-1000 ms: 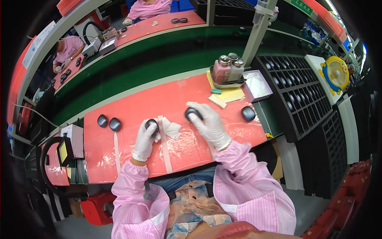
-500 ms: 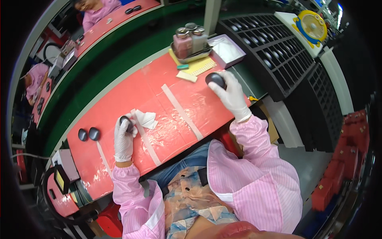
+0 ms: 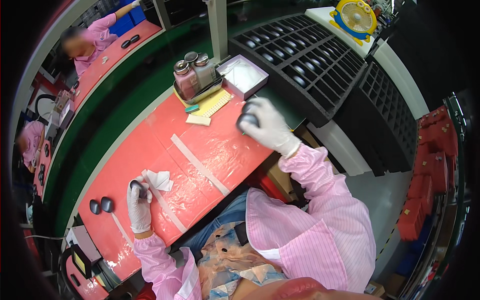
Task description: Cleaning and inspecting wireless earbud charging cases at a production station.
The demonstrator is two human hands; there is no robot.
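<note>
Left hand [image 3: 138, 207], white glove, is curled around a dark part [image 3: 136, 186] at the near-left of the red mat [image 3: 210, 150]; part is small, rounded, glossy dark grey, mostly covered by the fingers, resting on or just above the mat. A white wipe [image 3: 161, 180] lies just beside it, touching the glove tips. Two more parts [image 3: 101, 205], same dark rounded shape, sit side by side on the mat left of the hand, near its edge. White tape strips [image 3: 199, 164] run diagonally across the mat. Right hand [image 3: 267, 127], also gloved, is stretched out to the far-right mat edge, fingers closed over a second dark part [image 3: 247, 120]; oval, smooth, a dull sheen on top. Beyond it: a yellow pad [image 3: 214, 103], a small tray with three capped bottles [image 3: 192, 75], a white box [image 3: 245, 75]. Farther right, a black grid tray [image 3: 310, 65] holds similar dark parts in its cells. A yellow fan [image 3: 356, 15] stands at the far edge.
</note>
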